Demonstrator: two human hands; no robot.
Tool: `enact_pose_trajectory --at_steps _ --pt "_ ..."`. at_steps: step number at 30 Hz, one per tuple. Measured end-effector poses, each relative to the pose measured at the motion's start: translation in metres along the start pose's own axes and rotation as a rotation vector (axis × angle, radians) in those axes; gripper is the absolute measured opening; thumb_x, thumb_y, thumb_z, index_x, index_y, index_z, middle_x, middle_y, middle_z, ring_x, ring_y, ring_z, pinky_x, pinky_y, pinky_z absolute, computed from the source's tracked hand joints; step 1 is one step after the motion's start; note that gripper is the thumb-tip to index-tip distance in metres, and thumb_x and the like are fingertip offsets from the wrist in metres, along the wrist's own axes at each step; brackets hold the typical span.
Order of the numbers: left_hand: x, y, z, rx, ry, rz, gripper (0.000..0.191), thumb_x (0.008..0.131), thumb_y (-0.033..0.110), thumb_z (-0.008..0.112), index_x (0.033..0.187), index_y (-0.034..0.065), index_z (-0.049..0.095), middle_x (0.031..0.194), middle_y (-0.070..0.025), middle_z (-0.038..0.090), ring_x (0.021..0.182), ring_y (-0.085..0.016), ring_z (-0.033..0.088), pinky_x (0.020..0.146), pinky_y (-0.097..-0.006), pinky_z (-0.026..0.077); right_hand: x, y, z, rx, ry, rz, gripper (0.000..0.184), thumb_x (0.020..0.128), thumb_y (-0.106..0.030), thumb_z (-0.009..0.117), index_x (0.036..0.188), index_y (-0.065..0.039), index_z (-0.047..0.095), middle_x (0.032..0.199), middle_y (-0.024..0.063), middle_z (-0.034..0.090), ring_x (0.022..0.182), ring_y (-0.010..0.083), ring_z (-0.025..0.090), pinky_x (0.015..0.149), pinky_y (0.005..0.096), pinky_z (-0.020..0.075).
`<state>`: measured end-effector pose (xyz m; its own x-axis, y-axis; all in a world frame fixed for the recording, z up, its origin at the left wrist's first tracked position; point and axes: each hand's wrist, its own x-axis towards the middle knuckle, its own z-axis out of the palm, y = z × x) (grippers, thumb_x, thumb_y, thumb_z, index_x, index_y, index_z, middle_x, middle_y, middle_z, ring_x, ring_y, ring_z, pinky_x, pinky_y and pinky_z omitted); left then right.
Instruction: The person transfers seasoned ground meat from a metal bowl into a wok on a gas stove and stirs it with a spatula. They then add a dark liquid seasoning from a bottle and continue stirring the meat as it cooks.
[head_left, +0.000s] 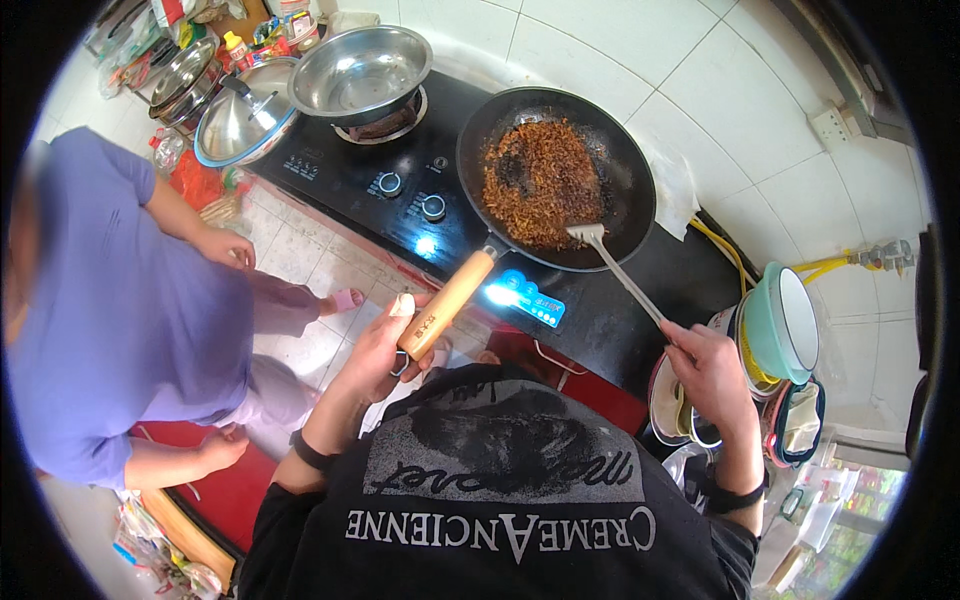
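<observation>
A black wok (555, 259) stands on the right part of the black glass hob, holding browned, crumbly food (544, 176) with a darker patch at its left. My left hand (391, 337) is closed around the wok's wooden handle (450, 300), the thumb on its left side. In my right hand (701, 360) is the shaft of a metal spatula (626, 277). The spatula's slotted head rests at the near edge of the food, inside the wok. Part of the spatula's grip is hidden by my right fingers and palm.
A steel basin (360, 75) sits on the left burner, beside a lidded pot (251, 112). Another person in a purple shirt (150, 277) stands close at my left. Stacked bowls and basins (772, 322) stand by my right hand. A tiled wall (720, 112) rises behind the hob.
</observation>
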<state>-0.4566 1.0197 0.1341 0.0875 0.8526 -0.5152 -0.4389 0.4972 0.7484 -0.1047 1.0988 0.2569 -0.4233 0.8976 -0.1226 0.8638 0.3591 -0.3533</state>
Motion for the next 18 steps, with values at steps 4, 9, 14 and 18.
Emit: enact_pose_trajectory --at_steps 4,9,14,18 --pt "0.0 0.001 0.001 0.003 0.019 -0.017 0.058 0.103 0.049 0.026 0.133 0.0001 0.038 0.103 -0.0134 0.064 0.052 -0.01 0.049 0.038 -0.0203 0.033 0.02 0.018 0.031 -0.011 0.086 -0.04 0.03 0.08 -0.008 0.064 0.11 -0.005 0.067 0.074 0.0184 0.057 0.067 0.0355 0.06 0.061 0.0422 0.0489" --pt "-0.002 0.001 0.0 0.005 0.022 -0.015 0.057 0.103 0.048 0.025 0.133 0.0014 0.039 0.105 -0.0141 0.064 0.053 -0.011 0.049 0.039 -0.02 0.033 0.095 0.043 0.072 0.018 0.342 -0.084 0.03 0.083 -0.009 0.063 0.113 -0.005 0.065 0.074 0.0186 0.056 0.067 0.0352 0.058 0.062 0.0402 0.047" --pt "0.002 -0.001 -0.001 -0.011 0.021 -0.025 0.058 0.103 0.049 0.026 0.134 0.0019 0.037 0.105 -0.015 0.064 0.054 -0.012 0.053 0.036 -0.0206 0.035 0.114 0.051 0.069 -0.124 0.324 -0.072 0.03 0.084 -0.011 0.061 0.114 -0.007 0.065 0.077 0.0196 0.058 0.071 0.0384 0.059 0.064 0.0454 0.0478" --pt "0.004 -0.001 -0.003 -0.017 0.002 -0.037 0.059 0.102 0.051 0.026 0.132 0.0016 0.038 0.104 -0.0148 0.064 0.051 -0.012 0.05 0.037 -0.0208 0.034 0.063 0.052 0.05 -0.078 0.156 -0.06 0.029 0.083 -0.009 0.06 0.111 -0.005 0.065 0.073 0.0202 0.058 0.068 0.0387 0.06 0.062 0.0448 0.0491"
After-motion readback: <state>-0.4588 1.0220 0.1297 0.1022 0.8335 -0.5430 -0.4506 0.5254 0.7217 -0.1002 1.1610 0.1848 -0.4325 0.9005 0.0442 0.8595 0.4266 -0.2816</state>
